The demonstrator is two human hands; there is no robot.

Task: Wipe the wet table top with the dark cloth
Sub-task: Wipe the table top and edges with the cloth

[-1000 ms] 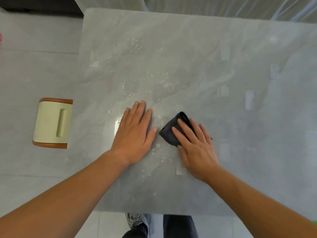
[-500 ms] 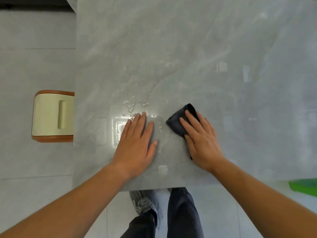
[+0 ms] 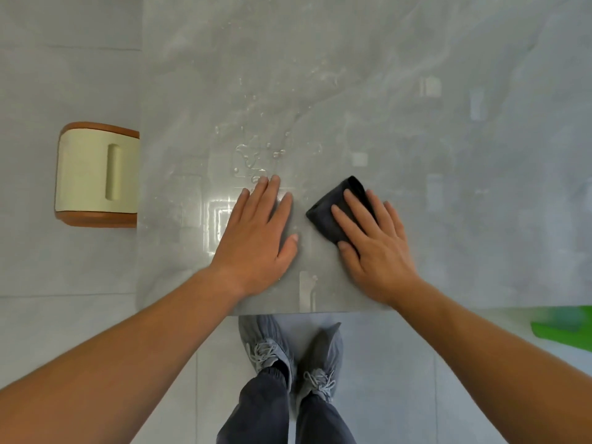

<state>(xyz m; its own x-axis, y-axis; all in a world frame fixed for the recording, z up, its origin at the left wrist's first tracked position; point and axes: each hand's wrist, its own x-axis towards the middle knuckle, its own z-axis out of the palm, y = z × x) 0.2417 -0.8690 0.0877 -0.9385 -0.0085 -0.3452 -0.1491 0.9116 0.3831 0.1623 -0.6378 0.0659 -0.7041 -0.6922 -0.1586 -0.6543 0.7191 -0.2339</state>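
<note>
The grey marble table top [image 3: 416, 155] fills most of the view. A folded dark cloth [image 3: 333, 208] lies on it near the front edge. My right hand [image 3: 374, 238] presses flat on the cloth with straight fingers, covering its near half. My left hand [image 3: 259, 238] rests flat on the bare table just left of the cloth, fingers straight. Water drops [image 3: 253, 155] and a shiny wet patch sit beyond and left of my left hand's fingertips.
A cream stool with a brown rim [image 3: 96, 174] stands on the floor against the table's left edge. A green object [image 3: 563, 325] lies on the floor at the right, below the table's front edge. My shoes [image 3: 288, 350] stand by the front edge.
The view has tilted down, so the table's front edge and my feet now show. Both hands lie nearer that edge; my right hand has drawn the cloth back with it.
</note>
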